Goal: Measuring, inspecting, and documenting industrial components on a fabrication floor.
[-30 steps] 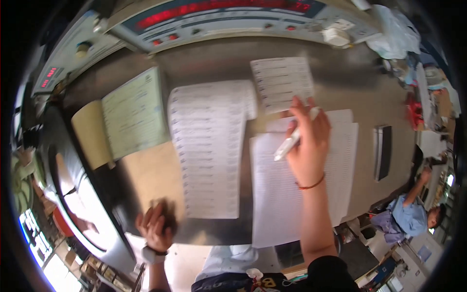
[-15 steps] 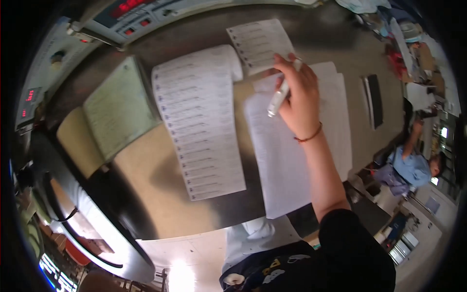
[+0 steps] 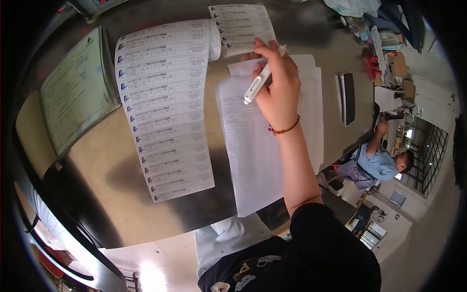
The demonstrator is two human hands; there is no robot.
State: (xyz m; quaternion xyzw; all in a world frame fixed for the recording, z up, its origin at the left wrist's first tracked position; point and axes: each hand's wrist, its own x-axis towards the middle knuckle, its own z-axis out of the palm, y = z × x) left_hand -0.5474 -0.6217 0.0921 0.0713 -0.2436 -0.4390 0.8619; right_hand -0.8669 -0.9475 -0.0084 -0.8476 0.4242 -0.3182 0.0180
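Note:
My right hand (image 3: 278, 85) is closed round a white pen (image 3: 260, 80), which slants across the fingers. It is over the upper part of a stack of lined paper sheets (image 3: 258, 160). A top sheet's edge (image 3: 241, 68) looks folded or raised beside the fingers; whether they touch it I cannot tell. Left of the stack lies a long strip of printed labels (image 3: 165, 112), curling over at its far end. Beyond the hand is a shorter sheet of labels (image 3: 243, 24). My left hand is not in view.
An open notepad with handwriting (image 3: 73, 92) lies at the left. A dark notebook or phone-like slab (image 3: 347, 99) is to the right. Bags and clutter (image 3: 357, 24) fill the far right corner. A person in a blue shirt (image 3: 379, 160) sits further off to the right.
The view has shifted, so the table's things appear further left and the labels look sharper. My right hand still holds the pen over the stack.

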